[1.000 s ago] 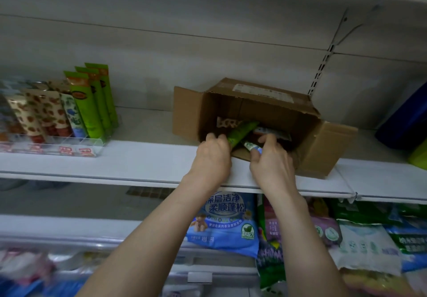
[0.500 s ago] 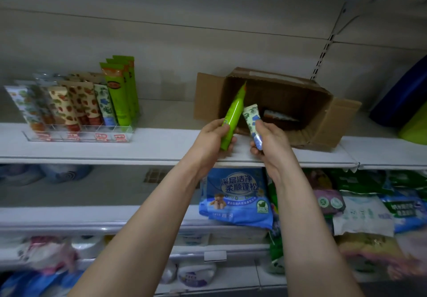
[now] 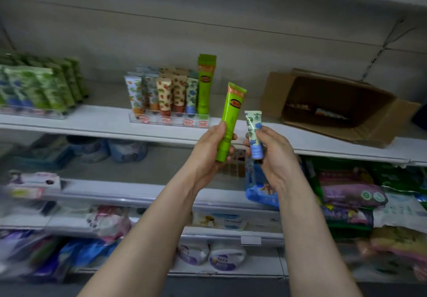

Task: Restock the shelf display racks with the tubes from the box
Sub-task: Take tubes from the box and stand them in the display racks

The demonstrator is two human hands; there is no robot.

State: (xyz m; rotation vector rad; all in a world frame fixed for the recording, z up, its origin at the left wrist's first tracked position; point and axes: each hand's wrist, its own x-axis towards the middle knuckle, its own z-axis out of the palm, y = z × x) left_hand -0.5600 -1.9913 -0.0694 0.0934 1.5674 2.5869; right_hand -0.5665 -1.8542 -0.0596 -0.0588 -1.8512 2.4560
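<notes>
My left hand (image 3: 208, 151) grips a tall green tube (image 3: 230, 121) near its cap end, held upright in front of the shelf edge. My right hand (image 3: 271, 151) pinches a short pale tube with blue flowers and a blue cap (image 3: 253, 134), also upright, just right of the green one. The clear display rack (image 3: 169, 119) stands on the white shelf to the upper left of my hands, filled with patterned tubes and green tubes at its right end. The cardboard box (image 3: 335, 109) lies on its side at the right, with at least one tube inside.
A second rack of green-patterned tubes (image 3: 37, 90) stands at the far left of the same shelf (image 3: 97, 125). Lower shelves hold bagged goods, blue packs and white tubs. A dark blue object sits at the right edge.
Both hands have pulled the two tubes out of the box and carried them left toward the display rack. The view has swung left, so the box now lies to the right.
</notes>
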